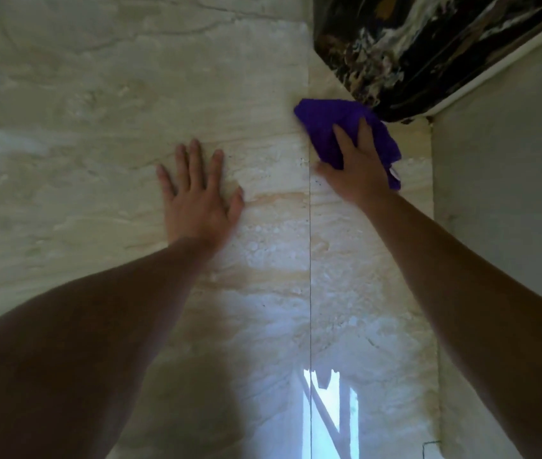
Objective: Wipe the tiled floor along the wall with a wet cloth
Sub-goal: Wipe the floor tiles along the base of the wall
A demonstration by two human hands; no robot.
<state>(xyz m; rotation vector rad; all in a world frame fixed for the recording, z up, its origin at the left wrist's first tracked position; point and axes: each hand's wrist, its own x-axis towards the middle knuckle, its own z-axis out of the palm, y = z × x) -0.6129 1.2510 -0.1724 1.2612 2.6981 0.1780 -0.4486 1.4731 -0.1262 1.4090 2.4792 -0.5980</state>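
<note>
A purple cloth [325, 124] lies bunched on the cream marble-pattern floor tiles [97, 127], right at the corner where a dark slab meets the wall. My right hand [357, 167] presses down on the cloth, fingers spread over it, thumb on the tile beside it. My left hand [196, 190] rests flat on the floor to the left of the tile joint, fingers apart, holding nothing. The tiles below the hands look wet and shiny.
A pale wall [501, 193] runs down the right side. A black marbled slab [428, 48] with a white edge juts in at the top right. A thin grout line [310, 293] runs vertically between the hands. A window reflection [325, 419] shows at the bottom.
</note>
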